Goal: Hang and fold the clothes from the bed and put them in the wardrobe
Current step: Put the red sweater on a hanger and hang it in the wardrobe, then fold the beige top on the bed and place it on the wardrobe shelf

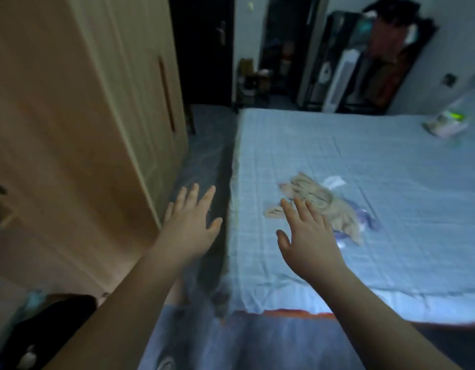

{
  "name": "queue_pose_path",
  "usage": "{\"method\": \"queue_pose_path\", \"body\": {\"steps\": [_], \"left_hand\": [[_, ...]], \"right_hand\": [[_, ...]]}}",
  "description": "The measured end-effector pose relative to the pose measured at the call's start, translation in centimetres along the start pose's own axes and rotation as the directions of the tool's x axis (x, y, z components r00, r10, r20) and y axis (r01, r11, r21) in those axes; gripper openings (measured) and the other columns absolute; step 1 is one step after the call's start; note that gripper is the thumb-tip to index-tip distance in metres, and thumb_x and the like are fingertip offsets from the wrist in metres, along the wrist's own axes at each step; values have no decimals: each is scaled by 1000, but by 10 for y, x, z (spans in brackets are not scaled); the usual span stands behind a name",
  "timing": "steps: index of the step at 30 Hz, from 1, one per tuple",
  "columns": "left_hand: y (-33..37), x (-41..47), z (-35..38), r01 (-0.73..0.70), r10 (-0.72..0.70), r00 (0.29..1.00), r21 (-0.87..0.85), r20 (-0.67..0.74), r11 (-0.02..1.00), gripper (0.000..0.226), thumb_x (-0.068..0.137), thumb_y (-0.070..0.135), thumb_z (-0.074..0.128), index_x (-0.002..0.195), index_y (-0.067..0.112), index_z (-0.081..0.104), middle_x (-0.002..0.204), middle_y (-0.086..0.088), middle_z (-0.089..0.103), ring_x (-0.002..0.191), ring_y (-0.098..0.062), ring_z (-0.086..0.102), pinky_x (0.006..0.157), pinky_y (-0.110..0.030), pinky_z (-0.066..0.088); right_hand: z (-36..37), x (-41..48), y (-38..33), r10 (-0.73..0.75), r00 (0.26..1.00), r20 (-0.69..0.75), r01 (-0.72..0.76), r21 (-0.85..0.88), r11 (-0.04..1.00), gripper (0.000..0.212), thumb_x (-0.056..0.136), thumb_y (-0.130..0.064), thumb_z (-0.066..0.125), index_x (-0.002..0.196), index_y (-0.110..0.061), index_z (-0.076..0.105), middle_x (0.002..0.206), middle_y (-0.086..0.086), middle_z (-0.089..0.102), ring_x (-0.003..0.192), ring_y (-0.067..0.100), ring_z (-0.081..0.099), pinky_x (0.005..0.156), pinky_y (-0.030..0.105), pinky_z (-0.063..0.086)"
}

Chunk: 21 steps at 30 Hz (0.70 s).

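The wardrobe fills the left of the frame. At lower centre the left hand hovers beside the bed, grip spread and empty. Right of it the right hand, grip likewise spread, overlaps the crumpled beige clothes lying mid-frame on the bed.

Dim, bluish; motion-blurred; edges warped

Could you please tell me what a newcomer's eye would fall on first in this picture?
Two bare arms reach forward with fingers spread: the left hand over the dark gap beside the bed, the right hand over the bed itself. Just past the right fingertips lies a crumpled beige garment on the pale blue checked sheet. A tall wooden wardrobe fills the left side.
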<state>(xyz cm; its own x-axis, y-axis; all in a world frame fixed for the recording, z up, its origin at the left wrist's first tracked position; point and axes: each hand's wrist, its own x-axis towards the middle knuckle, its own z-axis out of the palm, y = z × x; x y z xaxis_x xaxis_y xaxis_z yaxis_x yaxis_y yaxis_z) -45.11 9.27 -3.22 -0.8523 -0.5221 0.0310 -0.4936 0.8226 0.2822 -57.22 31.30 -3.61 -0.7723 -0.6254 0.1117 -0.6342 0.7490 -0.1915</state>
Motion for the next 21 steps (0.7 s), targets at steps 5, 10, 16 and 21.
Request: {"method": "queue_pose_path", "body": {"steps": [5,10,16,21], "left_hand": [[71,27,54,-127,129,981,-22,143,992,74,96,53,44,158,34,8,168,-5,4,153,-29,2,122,-53,14],[105,64,96,-205,202,955,-12,216,979,75,97,55,41,159,33,4,167,-7,5,153,-31,3,122,-51,15],[126,132,150,-259,262,921,-49,289,965,74,98,56,39,159,33,4,167,-8,7,152,-32,6,121,-51,16],[141,208,190,-279,290,888,-85,358,957,73,99,51,41,159,30,4,167,-9,7,152,-33,10,121,-49,18]], "right_hand": [[4,-21,78,212,977,-6,-211,26,977,69,92,-39,53,154,-18,30,160,8,30,148,29,23,117,49,26],[25,-15,125,313,949,43,-314,24,949,69,95,-44,47,157,-25,21,163,5,24,150,28,18,118,48,25],[46,20,173,384,918,105,-386,5,922,68,96,-42,48,156,-26,22,164,4,21,151,28,15,119,49,23],[59,78,211,411,898,156,-409,-44,912,68,97,-41,47,156,-25,20,164,3,20,151,27,14,118,45,24]]}}
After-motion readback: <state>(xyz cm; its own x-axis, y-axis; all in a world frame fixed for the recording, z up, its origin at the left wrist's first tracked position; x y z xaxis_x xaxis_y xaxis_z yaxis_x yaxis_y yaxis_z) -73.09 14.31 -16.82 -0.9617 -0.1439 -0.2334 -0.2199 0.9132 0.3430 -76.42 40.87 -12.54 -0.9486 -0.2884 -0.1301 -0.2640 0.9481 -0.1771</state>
